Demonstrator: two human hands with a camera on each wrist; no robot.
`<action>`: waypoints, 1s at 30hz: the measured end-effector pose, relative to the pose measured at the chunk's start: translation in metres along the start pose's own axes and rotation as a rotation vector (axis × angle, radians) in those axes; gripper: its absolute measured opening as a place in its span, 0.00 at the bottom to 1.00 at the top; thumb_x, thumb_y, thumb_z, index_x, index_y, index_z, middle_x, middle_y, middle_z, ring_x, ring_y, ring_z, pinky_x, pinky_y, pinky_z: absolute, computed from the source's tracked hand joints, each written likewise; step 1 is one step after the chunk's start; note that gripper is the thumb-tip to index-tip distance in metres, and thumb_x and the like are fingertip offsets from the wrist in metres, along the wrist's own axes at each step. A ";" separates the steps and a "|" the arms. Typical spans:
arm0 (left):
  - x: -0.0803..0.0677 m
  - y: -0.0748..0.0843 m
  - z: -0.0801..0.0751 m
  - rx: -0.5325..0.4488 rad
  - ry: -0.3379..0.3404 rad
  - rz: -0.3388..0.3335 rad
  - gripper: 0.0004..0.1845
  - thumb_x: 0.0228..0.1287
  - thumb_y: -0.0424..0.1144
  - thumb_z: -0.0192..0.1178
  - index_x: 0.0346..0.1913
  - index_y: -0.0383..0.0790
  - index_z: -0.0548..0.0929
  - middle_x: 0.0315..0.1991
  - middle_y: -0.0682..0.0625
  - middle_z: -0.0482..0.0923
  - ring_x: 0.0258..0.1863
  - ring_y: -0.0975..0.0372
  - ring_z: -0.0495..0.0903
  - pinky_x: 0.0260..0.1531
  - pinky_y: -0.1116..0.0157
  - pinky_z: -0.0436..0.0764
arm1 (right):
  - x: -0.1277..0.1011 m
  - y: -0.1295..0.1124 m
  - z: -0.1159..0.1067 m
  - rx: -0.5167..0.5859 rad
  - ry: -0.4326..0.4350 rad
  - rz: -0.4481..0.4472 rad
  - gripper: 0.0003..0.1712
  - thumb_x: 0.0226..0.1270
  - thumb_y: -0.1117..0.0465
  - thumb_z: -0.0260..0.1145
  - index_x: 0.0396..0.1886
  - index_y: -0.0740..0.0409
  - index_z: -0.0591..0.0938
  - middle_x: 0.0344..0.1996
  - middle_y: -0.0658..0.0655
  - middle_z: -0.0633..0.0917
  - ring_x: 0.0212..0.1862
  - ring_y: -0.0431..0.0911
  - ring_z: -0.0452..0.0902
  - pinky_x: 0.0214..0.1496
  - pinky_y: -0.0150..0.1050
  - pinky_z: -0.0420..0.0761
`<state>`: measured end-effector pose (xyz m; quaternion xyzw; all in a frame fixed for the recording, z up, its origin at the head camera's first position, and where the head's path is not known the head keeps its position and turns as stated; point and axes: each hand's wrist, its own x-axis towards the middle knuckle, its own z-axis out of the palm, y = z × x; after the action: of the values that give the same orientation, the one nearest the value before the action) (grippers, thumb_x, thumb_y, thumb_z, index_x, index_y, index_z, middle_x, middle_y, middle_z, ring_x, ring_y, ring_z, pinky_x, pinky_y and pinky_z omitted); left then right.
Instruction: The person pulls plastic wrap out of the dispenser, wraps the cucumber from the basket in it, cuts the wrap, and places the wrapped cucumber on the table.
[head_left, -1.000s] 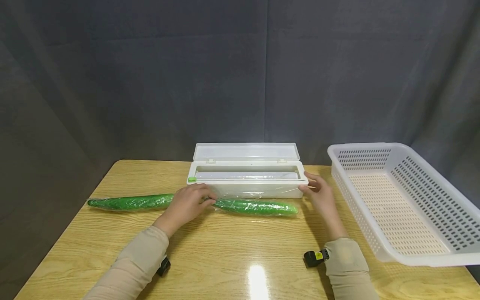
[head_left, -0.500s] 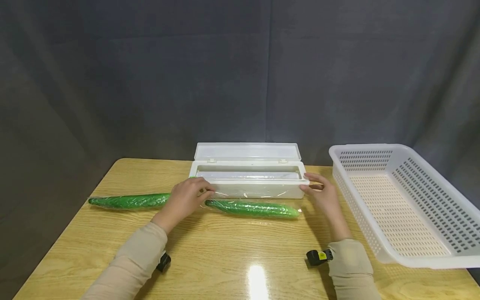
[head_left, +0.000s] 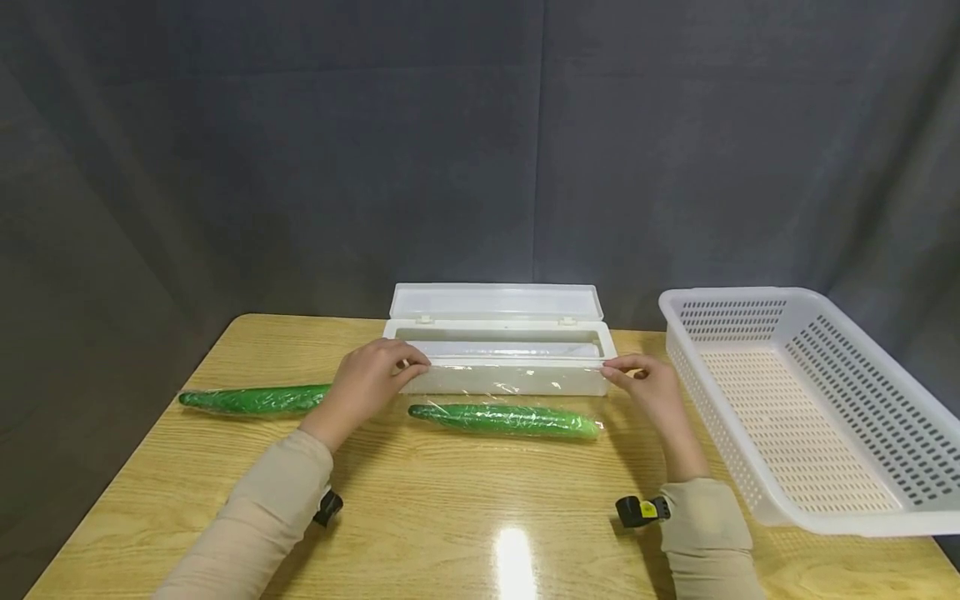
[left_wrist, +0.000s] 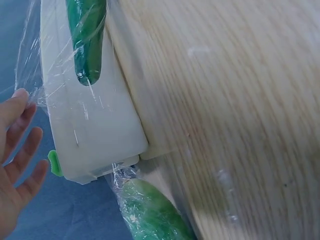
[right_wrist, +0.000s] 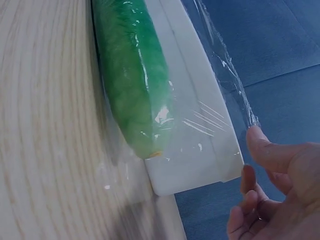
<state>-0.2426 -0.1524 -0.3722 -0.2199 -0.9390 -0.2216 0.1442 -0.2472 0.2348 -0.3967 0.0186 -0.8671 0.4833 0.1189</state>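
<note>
My left hand (head_left: pixel 367 379) pinches one corner of a clear sheet of cling film (left_wrist: pixel 31 65) between thumb and index finger, the other fingers spread. At the sheet's opposite corner, my right hand (head_left: pixel 651 393) pinches the film edge (right_wrist: pixel 240 92) the same way. The film hangs stretched between them, in front of a white cling film dispenser (head_left: pixel 495 302) whose lid stands up at the back. A green cucumber (head_left: pixel 502 418) lies under the film, before the dispenser. Left of it is a film-wrapped cucumber (head_left: pixel 255 401), its right end hidden behind my left hand and forearm.
A white perforated plastic basket (head_left: pixel 776 483) stands at the right of the wooden table (head_left: pixel 420 517). A roll of film (head_left: pixel 502 349) sits inside the dispenser. A green slider (left_wrist: pixel 55 163) shows at the dispenser's left end. A dark curtain (head_left: pixel 375 167) hangs behind.
My left hand has risen from beside the cucumber's left end towards the dispenser's top edge. My right hand has shifted slightly from the dispenser's right end, and the film edge is lifted between both hands.
</note>
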 end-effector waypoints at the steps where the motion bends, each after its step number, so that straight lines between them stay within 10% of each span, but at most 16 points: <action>1: 0.000 0.000 -0.001 -0.003 0.002 -0.001 0.05 0.64 0.43 0.68 0.41 0.50 0.89 0.35 0.58 0.84 0.36 0.62 0.82 0.35 0.59 0.80 | 0.000 -0.001 0.000 -0.004 -0.005 0.004 0.12 0.63 0.64 0.72 0.40 0.71 0.86 0.42 0.66 0.86 0.37 0.43 0.71 0.38 0.32 0.70; 30: -0.014 -0.007 -0.002 -0.185 -0.152 -0.179 0.11 0.67 0.48 0.65 0.45 0.48 0.90 0.38 0.57 0.86 0.35 0.63 0.80 0.36 0.59 0.79 | -0.004 -0.011 -0.005 0.017 -0.031 0.076 0.17 0.65 0.57 0.72 0.42 0.68 0.86 0.40 0.58 0.86 0.35 0.39 0.74 0.38 0.34 0.74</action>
<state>-0.2335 -0.1639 -0.3786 -0.1636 -0.9387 -0.3019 0.0315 -0.2408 0.2327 -0.3864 -0.0056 -0.8649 0.4944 0.0869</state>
